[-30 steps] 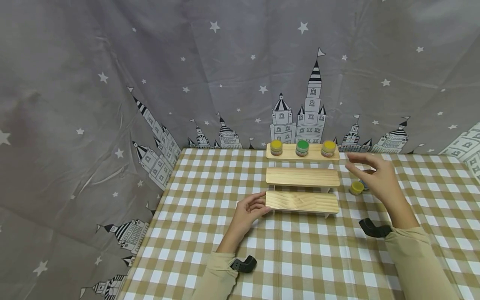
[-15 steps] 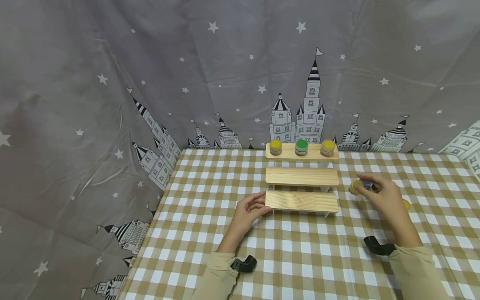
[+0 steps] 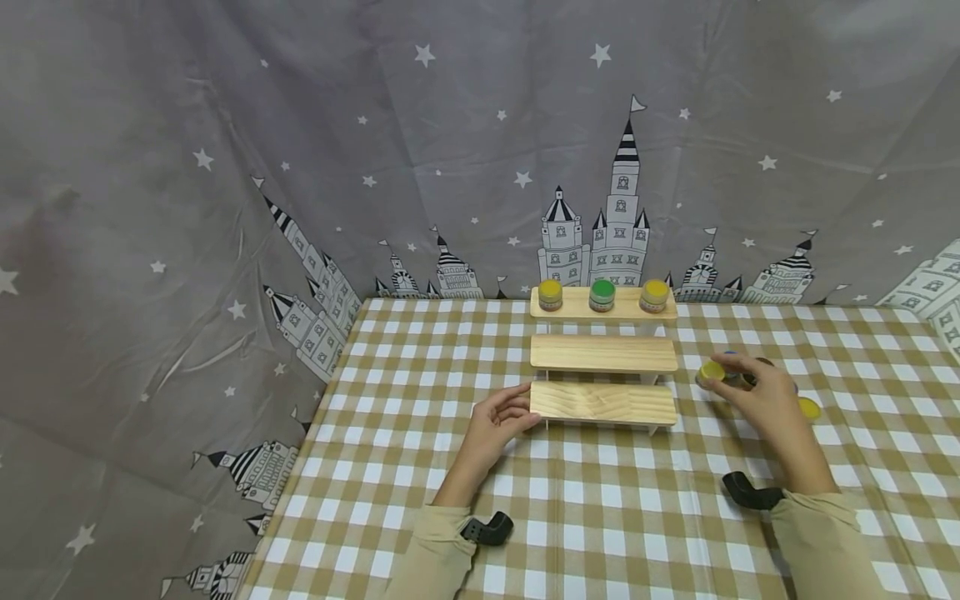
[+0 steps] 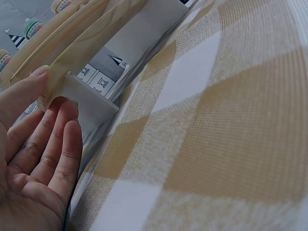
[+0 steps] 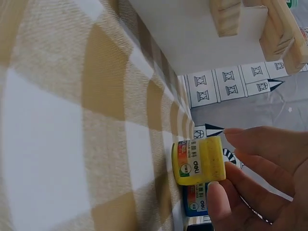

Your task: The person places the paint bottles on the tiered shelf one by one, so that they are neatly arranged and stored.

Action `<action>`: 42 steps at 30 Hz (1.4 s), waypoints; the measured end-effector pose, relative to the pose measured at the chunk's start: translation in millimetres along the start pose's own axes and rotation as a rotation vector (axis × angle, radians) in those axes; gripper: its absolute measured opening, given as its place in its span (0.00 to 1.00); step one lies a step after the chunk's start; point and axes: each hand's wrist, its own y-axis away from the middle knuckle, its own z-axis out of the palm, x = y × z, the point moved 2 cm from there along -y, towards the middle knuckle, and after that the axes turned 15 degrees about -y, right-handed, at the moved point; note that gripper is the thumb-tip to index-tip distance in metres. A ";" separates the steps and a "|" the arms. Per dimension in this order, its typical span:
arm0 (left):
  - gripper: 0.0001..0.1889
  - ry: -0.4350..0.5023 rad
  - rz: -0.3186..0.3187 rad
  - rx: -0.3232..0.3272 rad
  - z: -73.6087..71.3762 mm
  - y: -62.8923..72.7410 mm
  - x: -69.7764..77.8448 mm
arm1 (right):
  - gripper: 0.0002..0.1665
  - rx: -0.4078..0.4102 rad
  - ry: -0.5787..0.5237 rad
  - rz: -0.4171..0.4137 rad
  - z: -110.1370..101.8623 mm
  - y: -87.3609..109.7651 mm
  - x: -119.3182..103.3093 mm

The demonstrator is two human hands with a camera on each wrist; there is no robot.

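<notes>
A three-tier wooden display rack [image 3: 603,354] stands at the back of the table. My left hand [image 3: 491,437] holds the left end of its lowest board, thumb on top and fingers curled beneath in the left wrist view. To the rack's right, my right hand [image 3: 768,408] has thumb and fingertips around the yellow lid of a small paint jar [image 5: 197,161], which is upright on the cloth. A blue paint jar [image 5: 195,198] is close behind it, partly hidden. Another yellow-lidded jar [image 3: 809,407] sits right of my right hand.
On the top board stand two yellow-lidded jars, left [image 3: 551,295] and right [image 3: 655,295], with a green-lidded jar [image 3: 602,295] between them. A checked cloth [image 3: 600,517] covers the table. A grey curtain [image 3: 450,150] printed with castles hangs behind and at the left.
My right hand has come down from beside the top board to the yellow jar on the cloth, and its fingers have closed around the lid. The left hand stays on the rack.
</notes>
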 end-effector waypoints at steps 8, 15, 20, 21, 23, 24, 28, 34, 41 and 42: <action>0.28 0.010 -0.003 -0.008 1.0 0.7 -1.4 | 0.33 -0.033 -0.026 0.037 6.5 2.6 12.2; 0.28 0.018 -0.017 -0.009 -0.9 0.5 -1.0 | 0.34 -0.036 -0.050 0.019 7.8 2.8 17.4; 0.27 0.012 -0.023 -0.008 -1.5 1.0 -1.5 | 0.32 -0.024 -0.048 0.004 8.0 2.7 17.5; 0.27 0.014 -0.022 -0.010 -1.4 1.0 -1.3 | 0.32 -0.022 -0.048 0.003 8.0 2.7 17.4; 0.27 0.017 -0.018 -0.012 -1.1 0.9 -1.1 | 0.31 -0.020 -0.050 0.003 8.1 2.5 17.6; 0.27 0.019 -0.017 -0.012 -1.0 0.7 -1.0 | 0.31 -0.019 -0.051 0.003 8.1 2.5 17.9; 0.27 0.017 -0.020 -0.011 -0.8 0.3 -0.5 | 0.31 -0.022 -0.055 0.009 7.8 2.7 18.6; 0.28 0.012 -0.018 -0.004 -0.8 0.3 1.0 | 0.31 -0.031 -0.058 0.020 7.2 3.0 16.6; 0.29 0.016 -0.015 -0.011 -0.4 -0.1 0.1 | 0.34 -0.027 -0.103 0.072 7.2 4.1 14.3; 0.29 0.016 -0.017 -0.012 -0.2 -0.2 -0.4 | 0.35 -0.025 -0.102 0.075 6.9 4.4 14.1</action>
